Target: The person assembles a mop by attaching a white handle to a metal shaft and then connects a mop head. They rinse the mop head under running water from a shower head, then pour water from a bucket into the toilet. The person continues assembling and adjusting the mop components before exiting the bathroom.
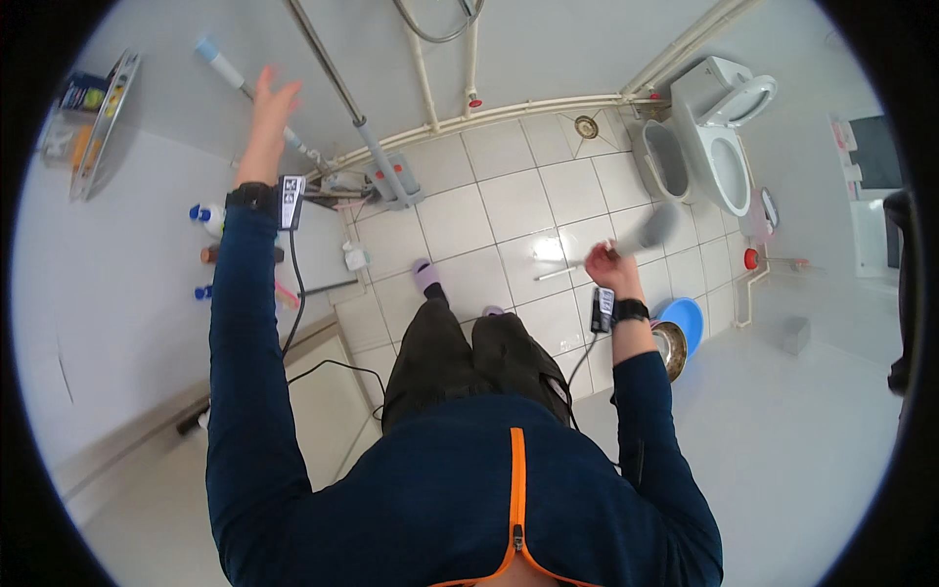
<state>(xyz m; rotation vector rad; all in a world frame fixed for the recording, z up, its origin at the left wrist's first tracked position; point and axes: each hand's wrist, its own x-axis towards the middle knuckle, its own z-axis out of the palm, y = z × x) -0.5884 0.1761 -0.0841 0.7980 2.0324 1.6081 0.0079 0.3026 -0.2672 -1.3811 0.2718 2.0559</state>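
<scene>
My left hand (274,103) is raised at the upper left, fingers apart. Behind it slants a thin pole with a light-blue end (220,65); whether they touch cannot be made out. My right hand (608,264) is closed around a stick-like tool, over the tiled floor. Its thin white handle (555,273) juts out to the left, and a thick grey-white head (653,228), smeared by motion, points up and right. The tool's exact kind does not show, though it resembles a brush.
A flat mop (386,166) leans against the back wall. At the right stand a grey bin (661,161), a toilet (727,166) with its lid up, a blue basin (689,321) and a metal bowl (671,350). Bottles (207,217) and a corner shelf (103,127) are at the left.
</scene>
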